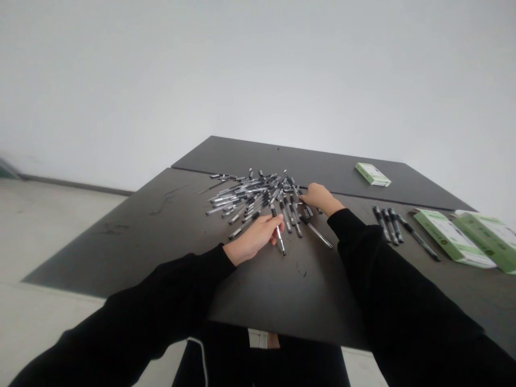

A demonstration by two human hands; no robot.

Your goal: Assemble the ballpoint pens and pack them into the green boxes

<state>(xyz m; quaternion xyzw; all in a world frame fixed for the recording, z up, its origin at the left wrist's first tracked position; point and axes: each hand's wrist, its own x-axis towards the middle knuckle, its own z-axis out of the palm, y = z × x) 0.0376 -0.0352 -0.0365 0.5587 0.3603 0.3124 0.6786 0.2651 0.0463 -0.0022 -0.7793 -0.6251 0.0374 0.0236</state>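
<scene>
My left hand [258, 235] is closed around a clear-barrelled pen [279, 239] with a black grip, just in front of a large heap of similar pens [245, 194]. At the right side of the heap, my right hand [320, 198] reaches down with its fingertips together among the pens; what they pinch, if anything, is hidden. Below that hand a single pen [320, 235] lies slanted on the dark table [266, 290]. Several more pens [288, 212] lie between the two hands, pointing toward me.
To the right are bundled pens [387, 224] and a loose pen [419, 238]. Beside them lie two green and white boxes, one nearer [453, 239] and one farther right [489, 239]. Another green and white box [373, 174] sits at the back. A white wall [258, 70] stands behind the table.
</scene>
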